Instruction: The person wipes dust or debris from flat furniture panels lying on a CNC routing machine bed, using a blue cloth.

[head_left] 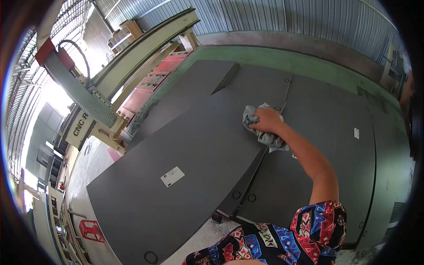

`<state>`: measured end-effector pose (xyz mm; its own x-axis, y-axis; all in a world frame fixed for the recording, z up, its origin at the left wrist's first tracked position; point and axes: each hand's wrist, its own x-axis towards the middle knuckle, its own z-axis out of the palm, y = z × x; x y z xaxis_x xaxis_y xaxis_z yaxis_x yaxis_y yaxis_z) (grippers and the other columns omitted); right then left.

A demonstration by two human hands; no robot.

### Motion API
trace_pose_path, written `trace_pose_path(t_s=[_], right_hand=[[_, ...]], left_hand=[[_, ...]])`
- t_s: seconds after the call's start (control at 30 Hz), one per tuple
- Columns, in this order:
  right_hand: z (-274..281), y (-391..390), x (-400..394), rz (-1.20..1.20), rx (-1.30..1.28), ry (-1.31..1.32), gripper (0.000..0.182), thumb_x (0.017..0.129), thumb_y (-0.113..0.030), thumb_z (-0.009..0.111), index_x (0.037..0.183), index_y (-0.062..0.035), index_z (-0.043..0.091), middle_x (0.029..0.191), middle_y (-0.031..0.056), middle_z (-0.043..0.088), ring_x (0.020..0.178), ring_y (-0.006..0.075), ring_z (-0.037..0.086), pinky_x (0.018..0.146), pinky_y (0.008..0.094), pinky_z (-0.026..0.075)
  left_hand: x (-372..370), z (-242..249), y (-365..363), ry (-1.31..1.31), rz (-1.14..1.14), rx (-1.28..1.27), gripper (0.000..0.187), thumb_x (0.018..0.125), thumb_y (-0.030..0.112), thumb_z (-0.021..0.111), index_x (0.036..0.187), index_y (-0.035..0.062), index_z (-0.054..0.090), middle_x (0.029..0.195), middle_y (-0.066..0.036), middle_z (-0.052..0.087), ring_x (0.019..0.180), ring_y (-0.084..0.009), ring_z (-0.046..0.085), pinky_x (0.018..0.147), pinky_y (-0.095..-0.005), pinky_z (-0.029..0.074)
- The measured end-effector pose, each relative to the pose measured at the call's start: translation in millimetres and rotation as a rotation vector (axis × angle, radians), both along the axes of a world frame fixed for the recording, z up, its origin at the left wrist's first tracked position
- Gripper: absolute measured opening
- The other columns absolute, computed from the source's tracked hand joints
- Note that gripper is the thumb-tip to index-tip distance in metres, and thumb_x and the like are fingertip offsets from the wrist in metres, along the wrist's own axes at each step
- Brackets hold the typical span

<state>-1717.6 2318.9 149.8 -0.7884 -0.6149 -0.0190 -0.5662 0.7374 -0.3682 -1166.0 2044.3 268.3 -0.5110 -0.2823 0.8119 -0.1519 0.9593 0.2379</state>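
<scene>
**Wiping in progress at the panel's far edge**

Nearest, a patterned sleeve (316, 225) leads up the outstretched arm. The right hand (266, 120) is closed on a grey cloth (265, 132), pressing it on the dark panel (185, 154) near its far right edge. Which areas are already wiped is hard to tell. The left hand is out of view. Beyond stands the CNC machine (84, 121).

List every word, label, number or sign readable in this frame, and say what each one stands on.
"CNC R": black letters on the white plate of the router machine at the left; the rest is cut off by the hose.
White sticker on the near dark panel: print too small to read.
Small white label on the right panel: unreadable.
Right hand presses a cloth; no text on it.
</scene>
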Motion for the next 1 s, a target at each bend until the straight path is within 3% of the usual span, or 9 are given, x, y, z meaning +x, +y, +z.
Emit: trace_pose_path(t_s=[0.13, 0.23, 0.37, 0.47, 0.57, 0.67, 0.87, 0.97, 1.0], right_hand=[[15.7, 17.0, 31.4, 0.192, -0.121, -0.080, 0.079, 0.063, -0.061, 0.067, 0.122, -0.0104, 0.056, 0.126, 0.0085, 0.049, 0.121, 0.0308, 0.040, 0.099, 0.0455, 0.033], [8.8, 38.8, 59.3, 0.452, -0.136, 0.118, 0.082, 0.059, -0.057, 0.072, 0.123, -0.0091, 0.054, 0.126, 0.0089, 0.047, 0.122, 0.0343, 0.037, 0.100, 0.0494, 0.030], [0.7, 27.3, 99.6, 0.313, -0.048, 0.531, 0.078, 0.053, -0.046, 0.079, 0.117, -0.0078, 0.056, 0.122, 0.0084, 0.046, 0.119, 0.0363, 0.037, 0.098, 0.0540, 0.029], [-11.2, 9.1, 106.4, 0.290, -0.007, 0.740, 0.071, 0.051, -0.040, 0.080, 0.110, -0.0078, 0.059, 0.114, 0.0071, 0.050, 0.114, 0.0339, 0.039, 0.097, 0.0536, 0.029], [-20.0, 4.6, 106.2, 0.311, 0.041, 0.797, 0.060, 0.052, -0.036, 0.079, 0.103, -0.0082, 0.062, 0.106, 0.0055, 0.053, 0.108, 0.0291, 0.043, 0.096, 0.0499, 0.030], [-17.8, 5.5, 111.5, 0.315, 0.053, 0.811, 0.053, 0.053, -0.034, 0.078, 0.097, -0.0084, 0.063, 0.100, 0.0045, 0.055, 0.103, 0.0260, 0.045, 0.095, 0.0476, 0.030], [-18.3, 6.6, 161.4, 0.302, -0.020, 0.843, 0.048, 0.054, -0.032, 0.076, 0.093, -0.0081, 0.063, 0.095, 0.0051, 0.055, 0.099, 0.0249, 0.047, 0.093, 0.0458, 0.032], [-11.7, 9.1, 207.6, 0.324, -0.023, 0.789, 0.048, 0.053, -0.030, 0.076, 0.093, -0.0071, 0.063, 0.096, 0.0058, 0.055, 0.098, 0.0253, 0.047, 0.092, 0.0457, 0.032], [-9.5, 9.1, 219.2, 0.338, -0.023, 0.794, 0.048, 0.053, -0.030, 0.076, 0.093, -0.0065, 0.063, 0.096, 0.0062, 0.055, 0.098, 0.0255, 0.047, 0.092, 0.0457, 0.032]], left_hand=[[4.7, -10.5, 2.2, 0.057, 0.017, 0.016, 0.036, 0.081, 0.025, 0.061, 0.110, 0.0047, 0.053, 0.105, -0.015, 0.059, 0.094, -0.0293, 0.060, 0.089, -0.0448, 0.047], [15.2, -27.8, -1.4, 0.120, 0.050, 0.083, 0.038, 0.080, 0.025, 0.061, 0.111, 0.0040, 0.053, 0.106, -0.016, 0.059, 0.093, -0.0295, 0.061, 0.087, -0.0442, 0.048], [34.5, -62.0, -10.6, 0.301, 0.160, 0.372, 0.039, 0.080, 0.024, 0.061, 0.112, 0.0031, 0.052, 0.106, -0.016, 0.058, 0.092, -0.0298, 0.061, 0.085, -0.0434, 0.049], [46.2, -84.7, -28.0, 0.504, 0.070, 0.911, 0.040, 0.080, 0.024, 0.061, 0.113, 0.0025, 0.052, 0.107, -0.017, 0.058, 0.091, -0.0300, 0.062, 0.084, -0.0428, 0.050], [22.1, -60.1, -12.7, 0.650, -0.507, 1.712, 0.038, 0.077, 0.021, 0.055, 0.103, -0.0068, 0.056, 0.098, -0.022, 0.061, 0.082, -0.0320, 0.063, 0.075, -0.0381, 0.052], [14.1, -54.3, -10.0, 0.623, -0.388, 1.659, 0.044, 0.070, 0.023, 0.056, 0.100, -0.0084, 0.056, 0.090, -0.021, 0.063, 0.077, -0.0327, 0.063, 0.073, -0.0388, 0.053], [31.5, -9.3, 13.0, 0.547, -0.415, 1.814, 0.041, 0.068, 0.022, 0.057, 0.099, -0.0055, 0.057, 0.092, -0.020, 0.063, 0.078, -0.0315, 0.063, 0.073, -0.0375, 0.052], [58.1, -0.2, 23.4, 0.791, -0.112, 1.646, 0.047, 0.065, 0.026, 0.057, 0.101, -0.0042, 0.054, 0.092, -0.019, 0.061, 0.077, -0.0308, 0.062, 0.070, -0.0411, 0.052], [68.4, -1.4, 23.6, 0.787, -0.204, 1.641, 0.046, 0.071, 0.026, 0.056, 0.106, -0.0048, 0.055, 0.097, -0.018, 0.060, 0.083, -0.0257, 0.061, 0.072, -0.0342, 0.050]])
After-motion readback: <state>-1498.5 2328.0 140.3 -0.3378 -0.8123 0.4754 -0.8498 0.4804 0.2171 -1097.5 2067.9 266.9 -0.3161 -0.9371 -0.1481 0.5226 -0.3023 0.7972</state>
